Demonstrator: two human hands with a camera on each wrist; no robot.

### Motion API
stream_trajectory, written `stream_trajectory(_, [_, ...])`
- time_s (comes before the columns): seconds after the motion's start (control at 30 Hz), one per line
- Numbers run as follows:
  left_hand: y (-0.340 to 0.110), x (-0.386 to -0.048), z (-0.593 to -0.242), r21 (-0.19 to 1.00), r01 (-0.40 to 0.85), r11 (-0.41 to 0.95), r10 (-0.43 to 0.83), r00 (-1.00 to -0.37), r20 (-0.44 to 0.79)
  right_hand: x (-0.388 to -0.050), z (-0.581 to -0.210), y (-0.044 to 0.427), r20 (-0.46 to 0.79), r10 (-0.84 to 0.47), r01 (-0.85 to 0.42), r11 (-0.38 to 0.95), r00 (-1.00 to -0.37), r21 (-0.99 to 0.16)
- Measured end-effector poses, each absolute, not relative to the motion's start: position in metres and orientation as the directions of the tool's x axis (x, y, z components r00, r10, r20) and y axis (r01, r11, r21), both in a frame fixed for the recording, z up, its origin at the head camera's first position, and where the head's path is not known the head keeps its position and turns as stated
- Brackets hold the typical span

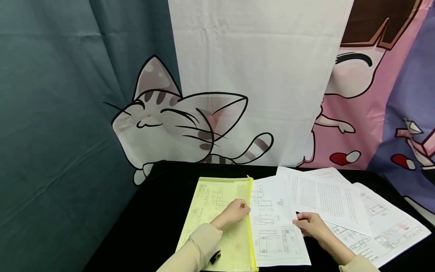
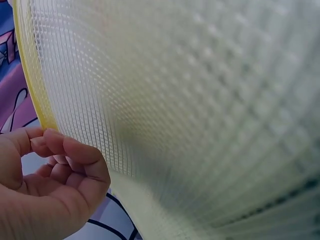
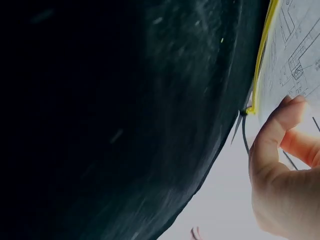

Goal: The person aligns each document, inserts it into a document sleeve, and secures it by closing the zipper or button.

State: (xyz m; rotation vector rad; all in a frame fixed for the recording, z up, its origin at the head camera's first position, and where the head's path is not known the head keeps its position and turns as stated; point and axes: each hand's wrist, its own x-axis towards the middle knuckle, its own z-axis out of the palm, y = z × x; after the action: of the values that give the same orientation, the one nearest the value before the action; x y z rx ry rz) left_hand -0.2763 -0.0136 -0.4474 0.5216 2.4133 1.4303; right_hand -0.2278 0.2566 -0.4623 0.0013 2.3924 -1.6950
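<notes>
Printed cloth (image 1: pixel 258 49) bearing a smiling striped cat (image 1: pixel 170 128) hangs behind a black surface (image 1: pixel 153 234), where a person in pale sleeves (image 1: pixel 200 245) works with paper drawings. The left hand (image 1: pixel 234 211) pinches the yellow border (image 1: pixel 252 241) along the right side of a translucent, mesh-ribbed folder (image 1: pixel 234 247), its fingers bent and the thumb against them. The right hand (image 1: pixel 312 226) grips the right edge of a white drawing sheet (image 1: pixel 272 211) between thumb and fingers. That sheet lies between the two hands, its left side meeting the folder's border; whether part of it runs inside is hard to tell. Line drawings show through the folder's yellow mesh, and a small dark object (image 1: pixel 215 257), too indistinct to name, sits by the left sleeve. Farther right, beyond the held sheet, a page of text (image 1: pixel 326 196) overlaps a larger drawing (image 1: pixel 397 230), with another page (image 1: pixel 331 173) peeking out behind. Judging by the layout, the paperwork appears to be midway: some drawings are in the folder, one sheet is in hand at its border, and the loose pages at right remain outside, apart from the folder. Which way the held sheet is travelling cannot be told.
</notes>
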Motion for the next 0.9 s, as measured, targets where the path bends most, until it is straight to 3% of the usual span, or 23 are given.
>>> stream_trajectory(0.4, [-0.006,-0.275,-0.451,0.909,0.122,0.398,0.404,-0.913,-0.055,-0.241,-0.468,0.21,-0.168,-0.17,0.116,0.281,-0.971,-0.953])
stream_trajectory(0.7, [-0.007,-0.28,-0.451,0.88,0.173,0.443,0.385,-0.923,-0.013,-0.257,-0.464,0.163,-0.139,-0.247,0.071,0.267,-0.959,-0.961])
stream_trajectory(0.9, [-0.01,-0.279,-0.448,0.897,0.19,0.4,0.384,-0.923,0.024,-0.262,-0.466,0.134,-0.106,-0.285,0.024,0.276,-0.953,-0.961])
